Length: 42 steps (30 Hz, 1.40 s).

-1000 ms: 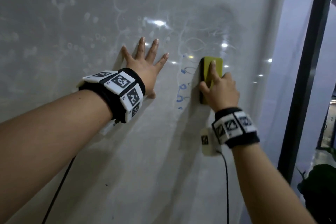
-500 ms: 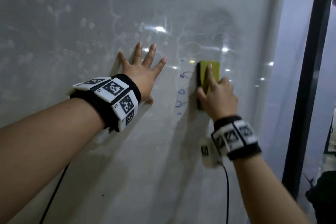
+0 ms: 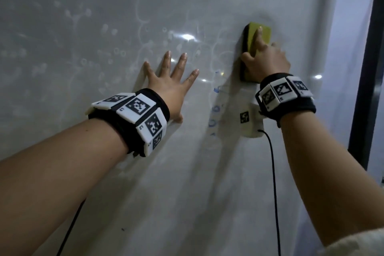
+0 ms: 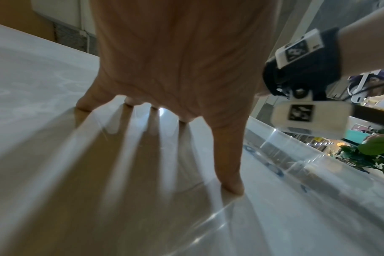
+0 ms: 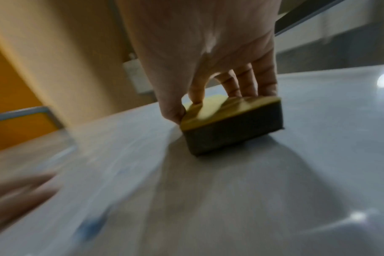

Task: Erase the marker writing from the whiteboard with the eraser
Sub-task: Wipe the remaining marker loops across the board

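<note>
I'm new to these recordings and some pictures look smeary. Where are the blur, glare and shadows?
Head view: sharp; ceiling lights glare as bright spots on the whiteboard. Left wrist view: the left hand casts long finger shadows; wide-angle stretching. Right wrist view: motion-blurred, especially the blue marker writing; the eraser under the right hand throws a broad shadow.

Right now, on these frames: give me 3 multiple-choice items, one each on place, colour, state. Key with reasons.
1. The remaining blue marks lie:
A. between the two hands
B. right of the eraser
C. above the left hand

2. The eraser's back is:
A. red
B. yellow
C. white

3. The left hand is:
A. gripping a marker
B. clenched
C. flat, fingers spread

Key: A, blue marks sit between left hand and right hand; B, eraser shows yellow over a dark pad; C, its palm presses the whiteboard.
</note>
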Tool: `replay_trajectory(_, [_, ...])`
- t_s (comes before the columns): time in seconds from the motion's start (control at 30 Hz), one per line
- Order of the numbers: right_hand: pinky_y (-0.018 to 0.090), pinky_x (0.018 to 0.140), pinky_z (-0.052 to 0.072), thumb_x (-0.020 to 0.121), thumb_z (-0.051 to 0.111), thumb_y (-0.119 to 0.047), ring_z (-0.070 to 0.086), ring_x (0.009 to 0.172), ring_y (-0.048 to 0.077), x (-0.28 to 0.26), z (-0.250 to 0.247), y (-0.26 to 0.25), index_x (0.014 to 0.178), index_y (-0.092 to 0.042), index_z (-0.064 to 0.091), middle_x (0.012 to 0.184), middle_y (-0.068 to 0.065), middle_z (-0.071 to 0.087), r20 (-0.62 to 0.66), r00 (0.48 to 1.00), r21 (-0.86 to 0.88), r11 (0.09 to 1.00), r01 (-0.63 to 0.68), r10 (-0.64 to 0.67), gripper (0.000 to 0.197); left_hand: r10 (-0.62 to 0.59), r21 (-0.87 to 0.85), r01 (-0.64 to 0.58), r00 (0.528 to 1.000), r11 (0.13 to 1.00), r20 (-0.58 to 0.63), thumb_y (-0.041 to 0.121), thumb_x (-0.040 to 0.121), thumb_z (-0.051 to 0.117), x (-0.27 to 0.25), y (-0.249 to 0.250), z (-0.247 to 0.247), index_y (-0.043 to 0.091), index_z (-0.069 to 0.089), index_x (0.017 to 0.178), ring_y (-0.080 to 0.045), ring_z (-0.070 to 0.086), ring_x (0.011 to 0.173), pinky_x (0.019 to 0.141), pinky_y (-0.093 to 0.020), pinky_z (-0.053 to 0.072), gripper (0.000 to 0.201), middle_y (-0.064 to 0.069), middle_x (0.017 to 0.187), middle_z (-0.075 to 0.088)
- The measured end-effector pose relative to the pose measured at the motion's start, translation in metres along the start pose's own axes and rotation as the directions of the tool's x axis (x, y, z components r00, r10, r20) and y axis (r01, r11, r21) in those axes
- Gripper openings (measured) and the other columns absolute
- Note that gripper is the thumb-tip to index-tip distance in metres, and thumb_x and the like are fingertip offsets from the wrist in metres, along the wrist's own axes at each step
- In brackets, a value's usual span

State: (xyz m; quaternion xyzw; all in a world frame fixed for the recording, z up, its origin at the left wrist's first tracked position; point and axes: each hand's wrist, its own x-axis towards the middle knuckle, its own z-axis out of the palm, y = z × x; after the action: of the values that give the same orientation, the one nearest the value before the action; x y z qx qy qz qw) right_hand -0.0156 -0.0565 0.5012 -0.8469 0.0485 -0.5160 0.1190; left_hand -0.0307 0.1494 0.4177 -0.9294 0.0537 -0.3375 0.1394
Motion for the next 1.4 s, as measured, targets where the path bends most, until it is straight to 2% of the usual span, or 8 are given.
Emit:
replay_trajectory(0.1, [0.046, 0.096, 0.037, 0.09, 0.047, -0.045, 0.035, 0.126, 0.038, -0.009, 0.006, 0.008, 0.148, -0.04, 0.011, 0.136, 0.019, 0.036, -0.014, 0.99, -0.077, 0.988, 0.137, -0.139, 0.068, 0.004, 0.006, -0.003, 1.0, 1.0, -0.004, 0.059, 0.076, 0.064, -0.002, -0.001, -0.001, 0.028, -0.029, 0.142, -0.043, -0.028, 0.135, 0.106, -0.069, 0.004, 0.119, -0.012, 0.145, -0.041])
replay_trajectory(0.27, [0.047, 0.101, 0.034, 0.092, 0.044, -0.042, 0.036, 0.126, 0.042, 0.018, -0.011, 0.024, 0.15, -0.035, 0.011, 0.137, 0.024, 0.035, -0.02, 0.988, 0.007, 0.988, -0.152, 0.152, 0.067, 0.002, 0.008, -0.002, 1.0, 1.0, 0.004, 0.058, 0.075, 0.065, -0.002, -0.001, -0.001, 0.029, -0.029, 0.143, -0.042, -0.029, 0.135, 0.106, -0.069, 0.004, 0.119, -0.012, 0.145, -0.041])
replay_trajectory(0.43, [0.045, 0.096, 0.037, 0.092, 0.044, -0.043, 0.037, 0.125, 0.04, 0.012, 0.002, 0.012, 0.149, -0.036, 0.01, 0.134, 0.022, 0.038, -0.039, 0.996, -0.059, 0.995, 0.077, -0.08, 0.067, -0.004, 0.02, 0.003, 1.0, 1.0, 0.007, 0.059, 0.076, 0.064, -0.004, 0.0, -0.003, 0.028, -0.029, 0.142, -0.042, -0.028, 0.135, 0.106, -0.068, 0.005, 0.119, -0.012, 0.145, -0.041])
replay_trajectory(0.6, [0.046, 0.1, 0.035, 0.092, 0.042, -0.043, 0.036, 0.126, 0.041, 0.02, -0.001, 0.03, 0.15, -0.034, 0.01, 0.138, 0.024, 0.034, -0.047, 0.982, 0.035, 0.983, -0.181, 0.183, 0.067, -0.006, 0.024, 0.005, 1.0, 1.0, 0.016, 0.059, 0.077, 0.063, -0.004, 0.0, -0.002, 0.027, -0.03, 0.142, -0.042, -0.028, 0.135, 0.106, -0.068, 0.004, 0.117, -0.012, 0.145, -0.041])
replay_trajectory(0.77, [0.044, 0.094, 0.038, 0.092, 0.044, -0.043, 0.039, 0.121, 0.039, 0.011, 0.005, 0.021, 0.149, -0.034, 0.011, 0.133, 0.021, 0.038, -0.06, 0.992, -0.096, 0.99, 0.102, -0.108, 0.067, -0.009, 0.024, 0.009, 1.0, 1.0, 0.022, 0.06, 0.078, 0.062, -0.003, 0.001, -0.003, 0.027, -0.033, 0.14, -0.042, -0.03, 0.134, 0.106, -0.069, 0.004, 0.118, -0.013, 0.143, -0.044])
replay_trajectory(0.93, [0.046, 0.099, 0.036, 0.092, 0.042, -0.045, 0.042, 0.123, 0.042, 0.041, -0.015, 0.031, 0.15, -0.03, 0.013, 0.135, 0.024, 0.04, -0.049, 0.985, 0.005, 0.986, -0.164, 0.164, 0.067, -0.01, 0.04, 0.009, 0.999, 0.999, 0.034, 0.06, 0.078, 0.062, -0.002, 0.002, -0.002, 0.026, -0.035, 0.139, -0.043, -0.03, 0.134, 0.105, -0.069, 0.004, 0.119, -0.013, 0.142, -0.045])
replay_trajectory(1.17, [0.044, 0.098, 0.037, 0.091, 0.045, -0.045, 0.039, 0.125, 0.04, 0.034, -0.013, -0.004, 0.149, -0.037, 0.012, 0.137, 0.022, 0.038, -0.032, 0.989, -0.034, 0.989, 0.144, -0.145, 0.067, 0.0, 0.026, -0.001, 0.999, 1.0, 0.034, 0.061, 0.078, 0.061, -0.001, -0.002, -0.002, 0.027, -0.034, 0.139, -0.043, -0.032, 0.133, 0.105, -0.069, 0.003, 0.118, -0.012, 0.142, -0.045])
replay_trajectory(1.4, [0.045, 0.099, 0.037, 0.091, 0.042, -0.046, 0.043, 0.123, 0.041, 0.055, -0.015, 0.03, 0.15, -0.028, 0.015, 0.136, 0.024, 0.041, -0.061, 0.983, 0.04, 0.984, -0.174, 0.176, 0.067, 0.002, 0.035, -0.004, 0.999, 0.999, 0.036, 0.061, 0.079, 0.06, -0.002, -0.001, -0.002, 0.027, -0.033, 0.14, -0.043, -0.03, 0.134, 0.106, -0.068, 0.002, 0.116, -0.013, 0.142, -0.044])
